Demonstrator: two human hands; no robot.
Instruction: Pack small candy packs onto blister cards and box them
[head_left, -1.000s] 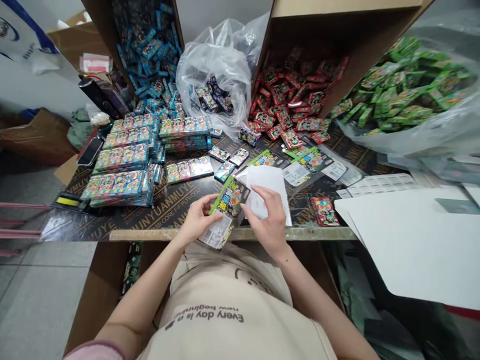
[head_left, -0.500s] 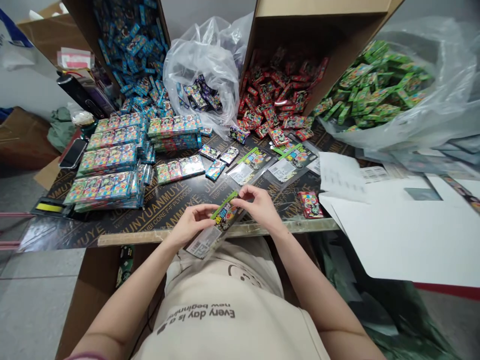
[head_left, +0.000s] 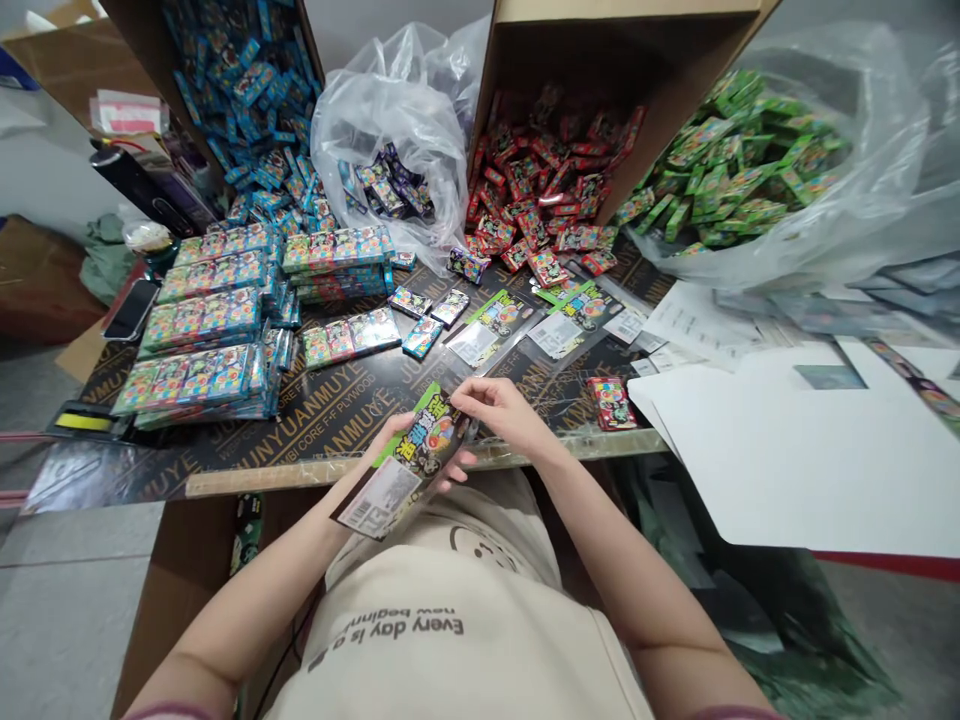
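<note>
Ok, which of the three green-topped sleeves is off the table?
The held sleeve at the table edge: left hand under it, right hand pinching its top. The other two sleeves lie flat on the table farther back.

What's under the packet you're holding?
The left hand lies under the packet. Its fingertips show past the packet's edge, but the palm is covered. The right hand pinches the top corner. The packet's underside is hidden.
</note>
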